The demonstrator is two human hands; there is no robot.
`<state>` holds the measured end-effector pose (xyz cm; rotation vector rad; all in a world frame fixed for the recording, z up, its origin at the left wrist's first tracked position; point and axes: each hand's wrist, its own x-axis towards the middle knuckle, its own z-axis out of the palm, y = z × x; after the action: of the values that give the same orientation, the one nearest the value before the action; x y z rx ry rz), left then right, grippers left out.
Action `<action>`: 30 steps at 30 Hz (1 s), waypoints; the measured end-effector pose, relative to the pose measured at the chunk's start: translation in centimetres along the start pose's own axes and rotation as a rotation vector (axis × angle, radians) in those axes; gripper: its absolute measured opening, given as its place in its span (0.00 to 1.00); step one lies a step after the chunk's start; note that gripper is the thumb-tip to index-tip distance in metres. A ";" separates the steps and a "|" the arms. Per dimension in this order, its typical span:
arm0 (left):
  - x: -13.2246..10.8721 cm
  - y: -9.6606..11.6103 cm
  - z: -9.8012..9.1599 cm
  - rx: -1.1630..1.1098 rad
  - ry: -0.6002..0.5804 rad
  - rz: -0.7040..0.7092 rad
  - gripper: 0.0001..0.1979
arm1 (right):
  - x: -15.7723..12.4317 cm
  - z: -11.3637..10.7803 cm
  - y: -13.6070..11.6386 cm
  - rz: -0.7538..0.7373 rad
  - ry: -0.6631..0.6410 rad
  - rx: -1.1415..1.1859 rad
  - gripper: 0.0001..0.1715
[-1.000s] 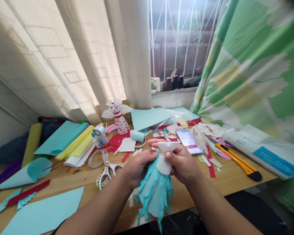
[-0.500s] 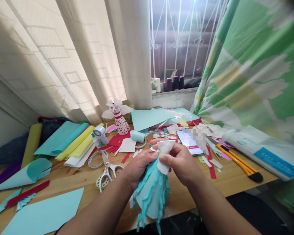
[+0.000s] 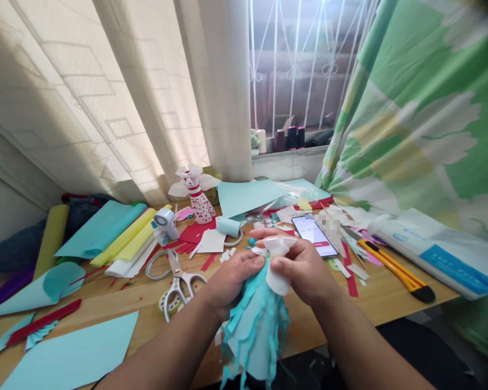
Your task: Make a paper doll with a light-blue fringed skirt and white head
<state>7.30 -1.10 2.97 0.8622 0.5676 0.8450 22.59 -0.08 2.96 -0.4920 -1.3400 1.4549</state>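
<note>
Doll (image 3: 255, 325) lower; both hands (image 3: 231, 277) (image 3: 305, 271) tight around it

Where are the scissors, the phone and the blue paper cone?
scissors (image 3: 178, 280): head view, at the pivot.
phone (image 3: 313, 236): head view, middle of the screen.
blue paper cone (image 3: 252, 333): head view, on its fringed body.

the white paper top (image 3: 277, 271) of the teal fringed paper doll (image 3: 254, 330) no longer spreads flat and wide like a collar. its edges now curl inward and bunch together, pinched by the right hand (image 3: 306, 271). the left hand (image 3: 227, 279) shifts slightly lower, and the doll dips with it.
</note>
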 end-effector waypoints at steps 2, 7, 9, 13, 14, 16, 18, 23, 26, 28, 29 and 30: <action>-0.1 0.0 -0.1 -0.032 -0.017 0.034 0.18 | 0.0 0.0 -0.2 -0.023 0.018 -0.011 0.19; -0.2 0.1 0.0 -0.032 -0.014 0.099 0.24 | 0.0 0.2 -0.9 -0.065 0.082 -0.004 0.20; -0.2 0.2 0.4 0.022 0.049 0.146 0.23 | -0.1 0.3 -1.1 -0.108 0.154 -0.094 0.17; -0.5 0.3 1.1 0.240 0.262 0.347 0.17 | -0.4 0.5 -1.3 -0.153 0.227 -0.293 0.16; -0.6 0.3 1.2 0.308 0.318 0.394 0.17 | -0.5 0.5 -1.3 -0.167 0.219 -0.319 0.16; -0.7 0.5 1.3 0.440 0.401 0.466 0.16 | -0.6 0.6 -1.4 -0.193 0.204 -0.345 0.17; -0.9 0.6 1.3 0.546 0.428 0.503 0.15 | -0.6 0.7 -1.5 -0.194 0.193 -0.328 0.16; -1.0 0.8 1.6 0.640 0.397 0.504 0.12 | -0.5 1.0 -1.6 -0.116 0.162 -0.172 0.12; -1.0 0.7 1.7 0.647 0.377 0.505 0.13 | -0.5 1.1 -1.6 -0.085 0.165 -0.088 0.11; -1.0 0.6 1.6 0.668 0.361 0.528 0.16 | -0.5 1.1 -1.5 -0.072 0.177 -0.038 0.11; -1.0 0.6 1.5 0.689 0.375 0.569 0.18 | -0.5 1.1 -1.5 -0.071 0.186 -0.024 0.11; -1.0 0.6 1.3 0.727 0.403 0.643 0.21 | -0.4 1.0 -1.5 -0.073 0.196 -0.021 0.12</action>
<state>7.46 -2.23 4.30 1.6010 1.0062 1.4518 22.52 -1.19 4.44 -0.5778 -1.2057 1.2992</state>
